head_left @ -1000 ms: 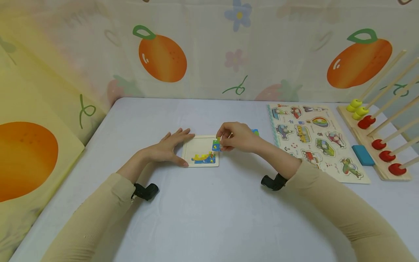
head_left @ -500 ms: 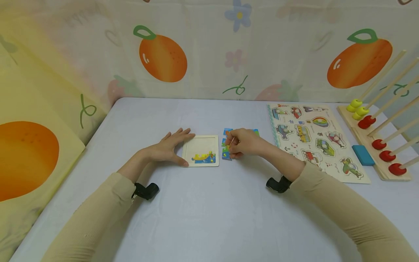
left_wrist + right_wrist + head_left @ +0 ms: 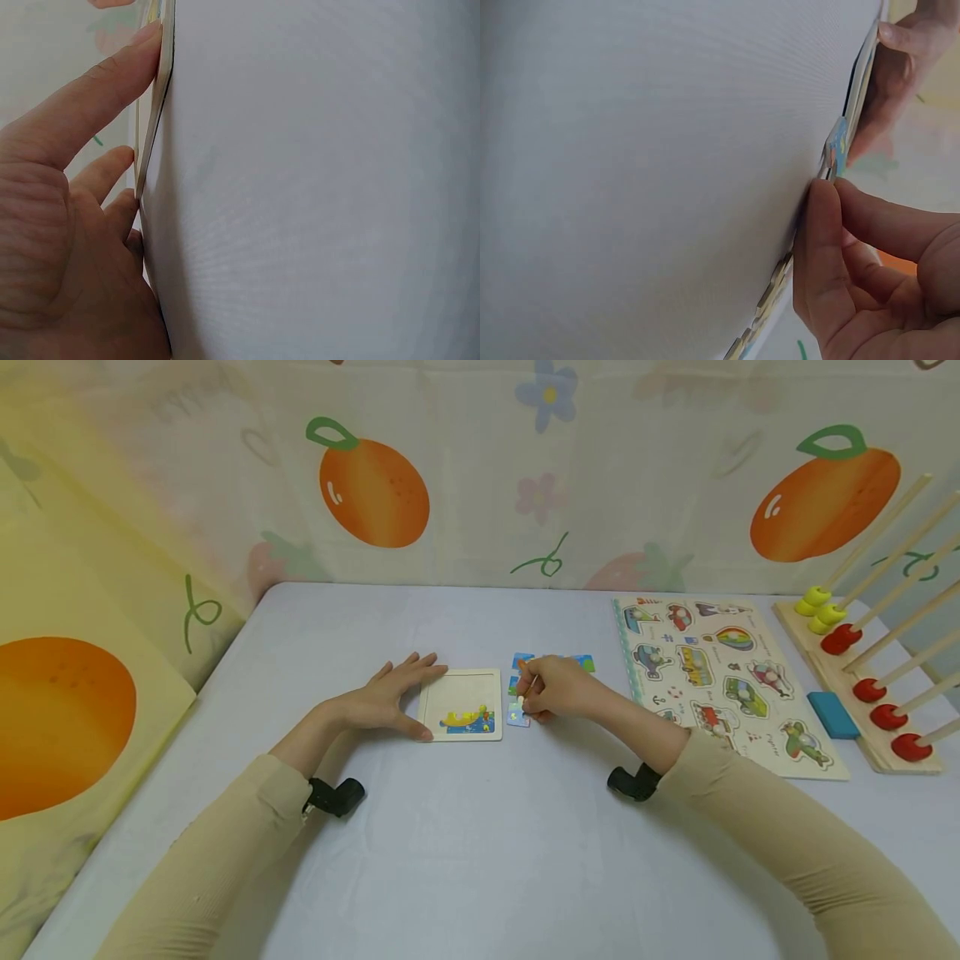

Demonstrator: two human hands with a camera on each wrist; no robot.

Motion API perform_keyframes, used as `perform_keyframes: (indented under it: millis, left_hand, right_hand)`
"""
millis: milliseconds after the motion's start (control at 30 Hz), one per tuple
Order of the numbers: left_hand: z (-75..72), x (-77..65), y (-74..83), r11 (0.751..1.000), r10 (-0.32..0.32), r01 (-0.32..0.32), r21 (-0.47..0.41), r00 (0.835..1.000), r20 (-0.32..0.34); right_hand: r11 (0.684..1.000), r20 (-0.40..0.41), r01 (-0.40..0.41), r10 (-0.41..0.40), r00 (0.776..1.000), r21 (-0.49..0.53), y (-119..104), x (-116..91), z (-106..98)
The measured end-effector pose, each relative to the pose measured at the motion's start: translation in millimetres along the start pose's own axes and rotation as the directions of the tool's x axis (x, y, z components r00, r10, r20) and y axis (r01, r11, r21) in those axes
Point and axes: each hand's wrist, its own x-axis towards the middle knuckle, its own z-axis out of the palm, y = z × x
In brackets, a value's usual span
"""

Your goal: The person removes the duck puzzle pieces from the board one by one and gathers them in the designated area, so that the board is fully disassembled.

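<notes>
My left hand [image 3: 393,696] rests at the left side of a small square wooden puzzle tray [image 3: 431,693], fingers spread, thumb at its near corner. Assembled yellow and blue puzzle pieces [image 3: 468,722] lie along the tray's near side. Right of the tray, my right hand [image 3: 558,687] pinches a blue puzzle piece [image 3: 517,715] between thumb and forefinger. In the right wrist view this piece [image 3: 838,142] sticks out past the fingertips, tilted at the table surface. More loose pieces [image 3: 583,663] lie behind and beside the right hand, partly hidden by it.
A large wooden vehicle puzzle board [image 3: 735,685] lies to the right. Beyond it stands a wooden peg rack [image 3: 862,693] with red and yellow beads, and a blue block [image 3: 832,716] beside it. A fruit-print curtain [image 3: 480,485] hangs behind the white table [image 3: 480,843].
My right hand has moved with a puzzle piece from over the tray's right edge to the loose pieces on the right, where the piece now tilts and looks paler. The left hand has stayed put.
</notes>
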Motion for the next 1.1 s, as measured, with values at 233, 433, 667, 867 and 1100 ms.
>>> perform_keyframes:
  millis: [233,433,667,867,1100]
  left_hand:
    - [-0.4,-0.3,0.3,1.000,-0.001,0.001,-0.002,1.000,0.003]
    - [0.1,0.0,-0.4,1.000,0.001,-0.001,-0.002,1.000,0.002]
    - [0.8,1.4,-1.1,1.000,0.005,-0.005,0.008,1.000,0.000]
    - [0.6,1.0,-0.5,1.000,0.004,-0.004,0.015,1.000,0.002]
    - [0.1,0.6,0.5,1.000,0.004,-0.004,0.015,1.000,0.003]
  right_hand:
    - [1.000,-0.011,0.015,-0.016,1.000,-0.015,-1.1,-0.1,0.8]
    - [0.999,-0.024,0.036,-0.037,0.999,-0.006,-1.0,-1.1,0.7]
    - [0.999,-0.034,0.047,-0.047,0.998,0.000,-0.2,-1.7,0.5]
    - [0.999,-0.042,0.053,-0.053,0.998,0.002,0.0,-1.2,0.7]
    - [0.998,-0.065,0.057,-0.058,0.996,-0.005,-1.3,-0.8,1.6]
